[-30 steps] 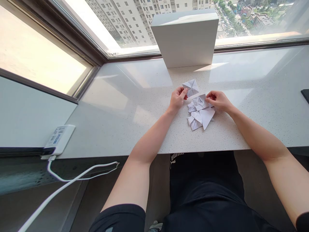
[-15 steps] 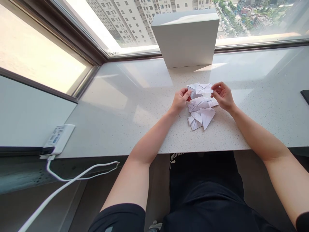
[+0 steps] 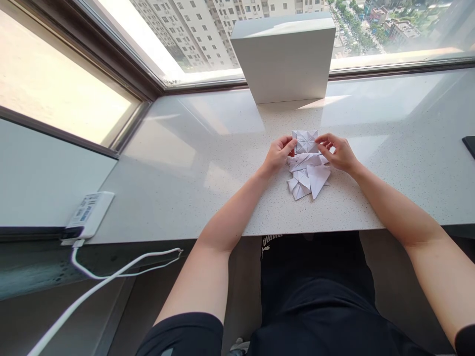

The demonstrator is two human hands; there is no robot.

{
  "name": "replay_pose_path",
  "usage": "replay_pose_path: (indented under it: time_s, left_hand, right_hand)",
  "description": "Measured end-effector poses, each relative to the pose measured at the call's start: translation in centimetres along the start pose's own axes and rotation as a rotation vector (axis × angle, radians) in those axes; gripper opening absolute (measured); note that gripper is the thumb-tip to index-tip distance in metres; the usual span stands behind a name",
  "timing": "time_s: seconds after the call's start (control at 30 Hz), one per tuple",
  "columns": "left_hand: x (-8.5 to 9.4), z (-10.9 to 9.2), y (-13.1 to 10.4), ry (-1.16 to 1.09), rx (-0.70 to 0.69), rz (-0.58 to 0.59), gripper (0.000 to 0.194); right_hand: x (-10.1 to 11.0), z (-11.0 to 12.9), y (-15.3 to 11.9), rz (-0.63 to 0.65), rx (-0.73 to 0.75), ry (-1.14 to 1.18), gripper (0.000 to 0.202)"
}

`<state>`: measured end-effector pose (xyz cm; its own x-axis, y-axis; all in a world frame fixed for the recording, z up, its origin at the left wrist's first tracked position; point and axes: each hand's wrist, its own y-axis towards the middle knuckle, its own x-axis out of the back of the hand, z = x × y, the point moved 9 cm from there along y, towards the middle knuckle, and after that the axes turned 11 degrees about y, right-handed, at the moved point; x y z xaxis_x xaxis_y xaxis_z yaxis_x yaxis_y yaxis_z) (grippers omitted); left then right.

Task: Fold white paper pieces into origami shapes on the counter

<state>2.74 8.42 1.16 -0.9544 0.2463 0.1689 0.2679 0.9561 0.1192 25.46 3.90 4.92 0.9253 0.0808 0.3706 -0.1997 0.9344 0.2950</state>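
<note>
The two bare hands were apart, one at each side of a creased white folded-paper piece right of the frame's centre. The left hand had thumb and fingers closed on that piece's left edge. The right hand had its fingertips at the right edge; whether they gripped it or only touched it could not be told. The piece showed crease lines meeting near its middle. Whether it was one sheet or two overlapping could not be determined.

Just below, nearer the bottom of the frame, lay a loose pile of white folded papers, some overlapping; their number could not be made out. The pile rested on a pale speckled stone countertop.

Beyond the hands, at upper centre, a plain white rectangular box stood upright by the window, through which tall pale buildings were visible. A flat dark object was cut off by the right edge. At lower left, a white labelled device sat at the counter's edge, with a white cable running from it. Black clothing with white lettering filled the lower centre.
</note>
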Motion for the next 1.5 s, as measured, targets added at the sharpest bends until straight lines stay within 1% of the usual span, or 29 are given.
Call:
replay_pose_path:
  time_s: [0.1,0.23,0.37,0.53,0.63,0.7,0.8,0.87,0.97,1.03,1.1,1.17,1.3,1.4,1.5]
  left_hand:
    - [-0.1,-0.2,-0.1,-0.003,-0.001,0.008,0.042]
    - [-0.3,-0.4,-0.3,0.014,-0.009,0.036,0.046]
    - [-0.3,0.0,-0.2,0.021,-0.014,0.042,0.044]
    - [0.2,0.7,0.2,0.021,0.000,-0.026,0.036]
    - [0.9,0.7,0.4,0.014,0.004,-0.091,0.030]
    - [1.7,0.7,0.6,0.012,0.004,-0.148,0.027]
    - [2.8,0.9,0.8,0.018,0.028,-0.224,0.027]
    - [3.3,1.1,0.9,0.018,0.044,-0.249,0.029]
    - [3.6,1.4,1.0,0.012,0.058,-0.259,0.029]
    - [3.6,1.5,1.0,0.007,0.063,-0.258,0.027]
    - [3.6,1.6,1.0,0.000,0.065,-0.260,0.023]
    - [3.6,1.7,0.9,-0.002,0.066,-0.265,0.021]
    - [3.6,1.7,0.9,0.010,0.072,-0.276,0.023]
    - [3.7,1.7,0.9,0.021,0.076,-0.268,0.021]
    - [3.8,1.8,0.9,0.025,0.079,-0.259,0.021]
  right_hand:
    - [0.0,-0.2,0.1,0.007,0.012,-0.004,0.035]
    - [-0.1,-0.1,0.1,0.016,0.065,0.003,0.033]
    - [-0.3,0.2,0.0,0.033,0.080,-0.002,0.030]
    - [-0.4,0.1,0.0,0.043,0.045,-0.009,0.029]
    - [-0.1,0.1,0.1,0.039,0.058,-0.020,0.027]
    - [-0.1,0.0,0.1,0.084,0.081,-0.043,0.026]
    - [-1.0,-0.3,0.1,0.230,0.107,-0.121,0.029]
    - [-1.6,-0.7,0.1,0.308,0.107,-0.173,0.029]
    - [-2.1,-1.1,0.2,0.344,0.079,-0.185,0.026]
    - [-1.9,-1.2,0.3,0.317,0.046,-0.144,0.022]
    - [-1.4,-1.3,0.5,0.261,0.007,-0.091,0.019]
    - [-0.6,-1.4,0.6,0.191,-0.033,-0.042,0.020]
    - [1.3,-2.0,0.9,0.063,-0.089,0.027,0.026]
    - [2.7,-2.8,1.1,-0.004,-0.100,-0.026,0.021]
    - [3.3,-3.5,1.1,0.005,-0.090,-0.158,0.013]
